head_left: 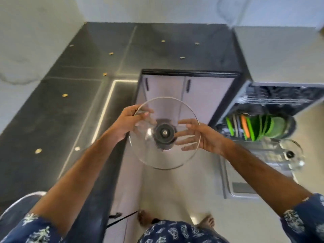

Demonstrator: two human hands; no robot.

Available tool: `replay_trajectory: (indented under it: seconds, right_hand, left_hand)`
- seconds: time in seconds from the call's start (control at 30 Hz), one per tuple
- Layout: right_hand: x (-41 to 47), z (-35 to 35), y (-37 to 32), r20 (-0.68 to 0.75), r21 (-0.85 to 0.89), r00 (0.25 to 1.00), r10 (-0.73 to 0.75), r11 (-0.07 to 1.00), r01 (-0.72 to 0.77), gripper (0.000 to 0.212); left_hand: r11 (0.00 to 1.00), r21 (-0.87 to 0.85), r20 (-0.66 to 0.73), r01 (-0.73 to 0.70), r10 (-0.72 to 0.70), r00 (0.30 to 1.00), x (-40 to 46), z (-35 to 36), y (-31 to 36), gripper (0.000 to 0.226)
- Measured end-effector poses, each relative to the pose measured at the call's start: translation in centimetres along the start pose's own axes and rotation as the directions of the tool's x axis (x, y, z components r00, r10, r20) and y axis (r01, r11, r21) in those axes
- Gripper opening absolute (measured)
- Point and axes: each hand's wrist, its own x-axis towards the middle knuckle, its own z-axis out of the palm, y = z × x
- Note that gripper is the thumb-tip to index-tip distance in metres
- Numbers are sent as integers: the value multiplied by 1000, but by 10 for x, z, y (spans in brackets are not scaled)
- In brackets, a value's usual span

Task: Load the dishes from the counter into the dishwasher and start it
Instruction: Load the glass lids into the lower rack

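I hold a round glass lid (157, 155) with a dark knob in the middle, tilted in the air above the floor beside the counter edge. My left hand (129, 120) grips its upper left rim, fingers curled around the edge. My right hand (201, 135) touches the lid's right side with straight, spread fingers. The dishwasher (259, 95) stands open at the right. Its lower rack (273, 160) is pulled out and holds several green plates (263, 127), an orange one (244, 127) and a second glass lid (292, 153).
A dark counter (61, 102) with small yellow scraps fills the left. A round dark dish (17, 206) sits at its near left edge. Pale cabinet doors (175, 88) stand ahead below the counter. The lowered dishwasher door (245, 188) juts into the pale floor, near my feet.
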Motion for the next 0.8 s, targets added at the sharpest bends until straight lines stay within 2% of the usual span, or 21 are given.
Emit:
replay_trajectory:
  seconds: [0.13, 0.2, 0.33, 0.43, 0.53, 0.6, 0.67, 0.73, 0.8]
  right_hand:
    - [-93, -101, 10, -22, -23, 999, -33, 999, 32, 41]
    - [-123, -131, 26, -100, 26, 993, -59, 998, 62, 43]
    - [-197, -210, 59, -277, 218, 949, -151, 952, 215, 51]
    - [-232, -255, 75, -426, 321, 889, -166, 891, 320, 57]
    - [-254, -291, 89, -500, 383, 850, -169, 837, 391, 55]
    - [-266, -319, 91, -521, 394, 845, -124, 843, 367, 48]
    - [-280, -349, 87, -496, 381, 866, -63, 881, 282, 39]
    - [-291, -382, 80, -435, 348, 901, -2, 922, 170, 35]
    - [-301, -412, 74, -368, 322, 928, 54, 944, 73, 44]
  left_hand:
    - [984, 178, 194, 19, -54, 980, 61, 156, 26, 26]
    - [992, 122, 206, 45, -69, 976, 81, 203, 26, 22]
    - [995, -59, 214, 86, -71, 974, 106, 316, 11, 36]
    - [984, -36, 232, 172, -159, 959, 120, 388, -23, 27]
    - [979, -18, 229, 204, -194, 954, 133, 446, -44, 25]
    - [984, 20, 227, 176, -176, 958, 151, 481, -45, 16]
    - [987, 94, 268, 128, -149, 952, 173, 508, -44, 13]
    - [983, 172, 368, 65, -126, 921, 200, 534, -43, 14]
    - [971, 237, 479, 28, -142, 866, 225, 561, -43, 12]
